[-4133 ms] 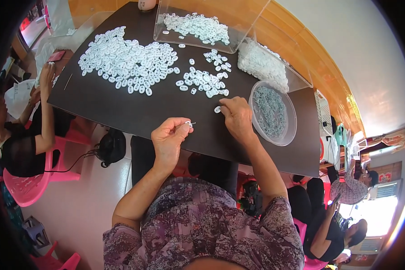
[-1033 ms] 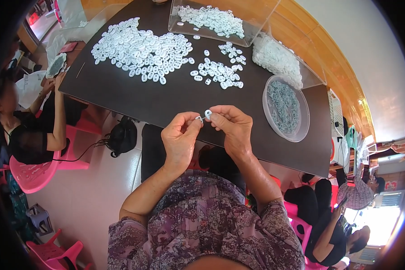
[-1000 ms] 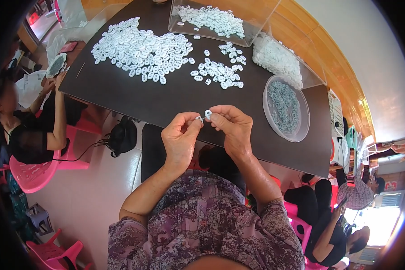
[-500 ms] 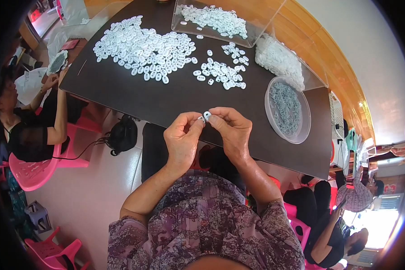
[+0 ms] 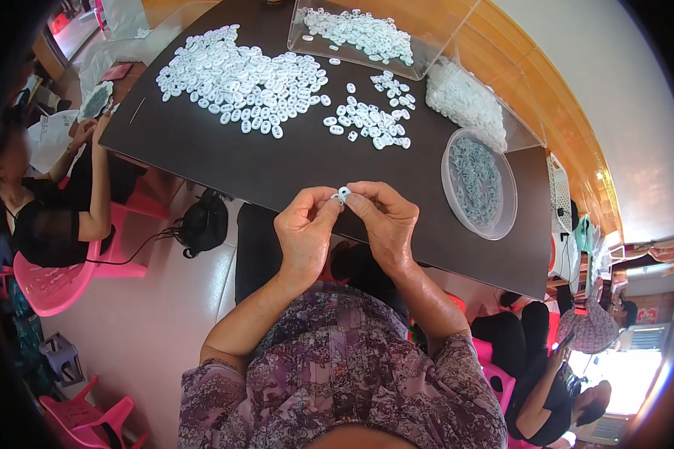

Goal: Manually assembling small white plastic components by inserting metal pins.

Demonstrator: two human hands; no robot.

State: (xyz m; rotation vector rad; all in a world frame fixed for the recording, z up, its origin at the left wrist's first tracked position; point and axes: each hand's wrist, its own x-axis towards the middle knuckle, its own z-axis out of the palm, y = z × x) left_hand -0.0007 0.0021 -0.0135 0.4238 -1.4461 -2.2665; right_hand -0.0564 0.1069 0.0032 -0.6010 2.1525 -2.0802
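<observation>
Over the table's near edge, both hands meet fingertip to fingertip. My left hand (image 5: 305,228) and my right hand (image 5: 387,224) pinch a small white oval plastic piece (image 5: 344,191) with a dark opening between thumbs and forefingers. Fingertips cover much of it; whether a second small part sits in the left pinch is hard to see. Beyond my hands lies a small group of white oval pieces (image 5: 371,120), and a larger heap of the same oval pieces (image 5: 240,78) spreads to the left. A round clear tub (image 5: 511,202) of small grey-blue parts stands right of my right hand.
The dark table (image 5: 292,168) carries a clear box (image 5: 427,63) of white pieces at the back and a clear bag of white parts (image 5: 464,101) beside it. A thin stick (image 5: 137,110) lies at the left edge. People sit at both sides; pink chairs (image 5: 52,284) stand nearby.
The white piece in my fingertips has turned slightly, and the fingertips have drawn closer together. Both hands stay in nearly the same place.
</observation>
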